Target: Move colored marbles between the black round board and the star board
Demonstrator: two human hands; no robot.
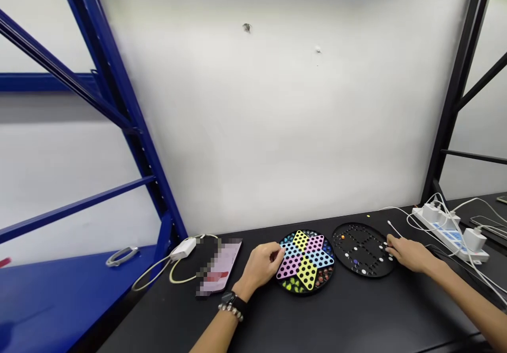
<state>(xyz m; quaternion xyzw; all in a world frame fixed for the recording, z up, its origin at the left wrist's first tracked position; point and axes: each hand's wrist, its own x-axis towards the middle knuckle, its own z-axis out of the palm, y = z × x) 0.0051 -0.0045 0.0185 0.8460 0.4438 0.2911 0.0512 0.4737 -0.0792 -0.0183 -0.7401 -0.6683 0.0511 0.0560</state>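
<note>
My left hand (262, 264) is at the left edge of a round Chinese checkers board (307, 260). Its fingers curl in toward the thumb, and I cannot make out what is between them. The board has a star of yellow, pink and blue sections with holes, and coloured pieces lie around the star under its rim. My right hand (406, 252) is over the right edge of a round black board (362, 242), fingertips pinched together. Whatever they hold is hidden. A few white pieces, a blue piece (355, 261) and an orange piece (343, 237) sit on that black board.
Left of my left hand lie a pinkish phone-like slab (224, 266), partly blurred, and a white adapter (183, 249) with a cable. A white power strip (451, 234) with plugs and cords stands at right. A blue metal frame (130, 104) rises on the left.
</note>
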